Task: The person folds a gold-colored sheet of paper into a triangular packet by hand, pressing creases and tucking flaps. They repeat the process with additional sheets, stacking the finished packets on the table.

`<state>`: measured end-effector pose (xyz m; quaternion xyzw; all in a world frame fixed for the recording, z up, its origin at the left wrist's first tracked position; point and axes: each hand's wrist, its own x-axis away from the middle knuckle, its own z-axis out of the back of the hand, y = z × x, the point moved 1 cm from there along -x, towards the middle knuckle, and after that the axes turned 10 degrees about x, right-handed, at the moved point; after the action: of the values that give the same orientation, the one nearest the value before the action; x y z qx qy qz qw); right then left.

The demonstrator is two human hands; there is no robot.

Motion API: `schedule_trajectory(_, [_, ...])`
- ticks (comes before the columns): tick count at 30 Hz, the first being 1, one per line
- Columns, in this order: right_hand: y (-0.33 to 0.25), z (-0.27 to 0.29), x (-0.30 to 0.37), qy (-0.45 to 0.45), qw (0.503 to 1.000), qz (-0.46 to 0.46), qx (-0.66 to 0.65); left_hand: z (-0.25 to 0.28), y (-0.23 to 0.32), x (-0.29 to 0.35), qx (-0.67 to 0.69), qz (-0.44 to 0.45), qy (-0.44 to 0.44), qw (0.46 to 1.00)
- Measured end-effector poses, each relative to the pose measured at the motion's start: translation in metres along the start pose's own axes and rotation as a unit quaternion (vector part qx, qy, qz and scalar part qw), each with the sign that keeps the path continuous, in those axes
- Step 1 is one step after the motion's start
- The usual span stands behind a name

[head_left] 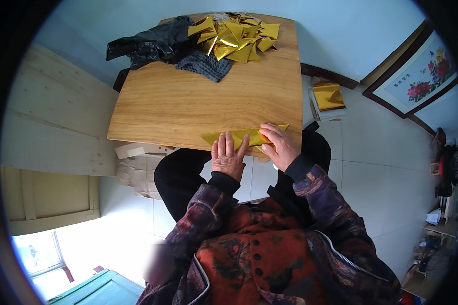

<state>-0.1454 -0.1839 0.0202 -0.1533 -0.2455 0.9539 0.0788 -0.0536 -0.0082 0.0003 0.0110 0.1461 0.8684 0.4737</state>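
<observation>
A folded strip of gold foil paper [245,136] lies along the near edge of the wooden table [203,96], its two ends coming to points. My left hand [229,158] rests flat on its left half, fingers spread and pointing away from me. On the right half, my right hand [281,146] has its fingers bent over the paper and the thumb at the near side, gripping a folded part. A shiny orange-gold patch of the sheet shows beside the right fingers. The right palm hides some of the paper.
A heap of folded gold foil pieces [239,38] sits at the table's far side. Left of it are a black plastic bag [155,44] and a grey knitted cloth [204,65]. Gold sheets [328,96] lie on a stack at the right; a framed flower picture [417,76] leans by the wall.
</observation>
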Motion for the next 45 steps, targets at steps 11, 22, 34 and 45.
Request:
schedule_trajectory(11, [-0.014,-0.013,-0.008,0.103,0.989,-0.083,0.061,-0.001,0.001,0.002,-0.010,0.001,0.010,1.000])
schedule_trajectory(22, [-0.029,-0.029,-0.009,0.106,0.978,-0.136,0.114,-0.006,-0.002,0.002,0.007,-0.006,0.030,1.000])
schedule_trajectory(34, [-0.019,-0.022,-0.005,0.082,0.988,-0.120,0.049,-0.007,-0.003,0.002,0.002,-0.014,0.043,0.999])
schedule_trajectory(45, [-0.015,-0.025,-0.001,0.087,0.988,-0.084,0.091,-0.008,-0.003,0.002,-0.033,-0.007,0.018,0.999])
